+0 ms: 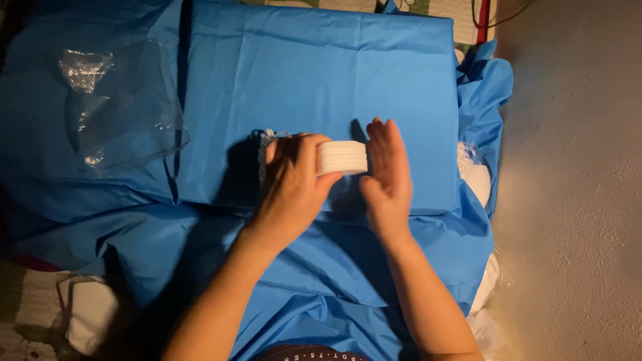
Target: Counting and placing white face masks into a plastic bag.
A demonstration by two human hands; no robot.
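White pad stack (342, 158) between both hands' fingers (384, 144)

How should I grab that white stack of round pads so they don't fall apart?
Squeeze the stack of white pads from its two flat ends, probably best, as the left hand and right hand do here. It lies sideways, made of thin loose discs, so pressing end to end likely keeps them together.

the left hand (292, 179) covers one end of the white pad stack (342, 158) and most of a lacy white piece (266, 144); both forearms leave the bottom edge.
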